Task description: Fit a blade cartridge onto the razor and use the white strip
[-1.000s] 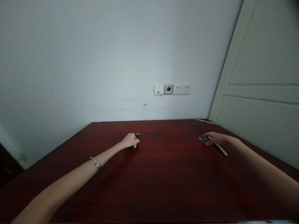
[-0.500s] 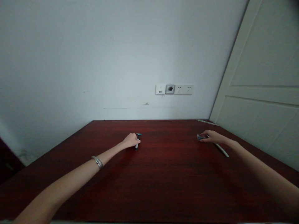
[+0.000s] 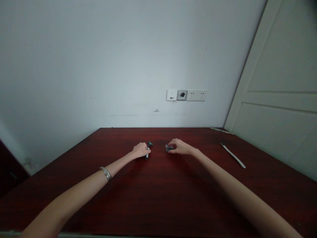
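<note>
My left hand [image 3: 140, 150] is closed around the handle of a razor [image 3: 148, 154], whose green-and-black head points up and away from me. A bracelet circles that wrist. Just to the right, my right hand [image 3: 180, 146] pinches a small clear case [image 3: 168, 148] with dark strips in it, perhaps a box of razor blades; its contents are too small to make out. The case is a short gap away from the razor. Both hands are low over the dark red wooden table [image 3: 158, 191].
A long, slightly curved white stick with a dark tip [image 3: 234, 156] lies on the table at the right. A pale strip [image 3: 221, 131] lies at the far right corner. Behind the table stands a wall with sockets [image 3: 196, 95]; a white door panel [image 3: 279, 109] borders the right side.
My right hand has carried the clear case leftward from beside the white stick to near the razor. The razor has tilted slightly in my left hand, which has stayed almost in place.
</note>
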Demonstrator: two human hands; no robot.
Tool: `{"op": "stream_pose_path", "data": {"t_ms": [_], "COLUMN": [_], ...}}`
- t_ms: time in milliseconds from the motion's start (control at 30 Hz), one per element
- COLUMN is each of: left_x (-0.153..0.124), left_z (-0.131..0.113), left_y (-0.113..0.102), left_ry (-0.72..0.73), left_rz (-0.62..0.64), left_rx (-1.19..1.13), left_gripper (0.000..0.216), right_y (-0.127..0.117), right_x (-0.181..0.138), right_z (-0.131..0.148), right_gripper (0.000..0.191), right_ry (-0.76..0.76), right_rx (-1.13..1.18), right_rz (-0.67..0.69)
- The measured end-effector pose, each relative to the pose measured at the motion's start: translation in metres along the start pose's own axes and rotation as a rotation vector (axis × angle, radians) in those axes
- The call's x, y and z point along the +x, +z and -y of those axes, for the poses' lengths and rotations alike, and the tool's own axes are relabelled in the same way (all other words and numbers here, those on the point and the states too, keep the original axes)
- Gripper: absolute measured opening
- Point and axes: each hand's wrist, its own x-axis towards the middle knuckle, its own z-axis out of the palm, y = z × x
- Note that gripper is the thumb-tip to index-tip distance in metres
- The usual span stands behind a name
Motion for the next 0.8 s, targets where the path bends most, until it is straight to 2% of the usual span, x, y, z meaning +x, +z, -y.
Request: {"op": "stream_pose_path", "data": {"t_ms": [133, 300, 633, 800], "left_x": [-0.001, -0.003, 0.001, 0.011], "left_z": [0.000, 0.000, 0.002, 0.010], "left_y": [0.000, 0.000, -0.007, -0.012], "left_ry": [0.015, 0.014, 0.000, -0.027], "left_rz": [0.010, 0.010, -0.062, -0.141], "left_rx": [0.029, 0.047, 0.063, -0.022], "left_gripper": [0.031, 0.034, 0.046, 0.046], "right_y": [0.026, 0.041, 0.047, 0.041], "right_x": [0.023, 0.035, 0.032, 0.028], "right_z": [0.013, 0.015, 0.014, 0.015], "right_gripper": [0.041, 0.048, 0.050, 0.063], "right_ry": [-0.048, -0.051, -0.050, -0.025], "right_rx": [-0.008, 0.018, 0.064, 0.093], "right_rz": [0.000, 0.011, 0.029, -0.013]}}
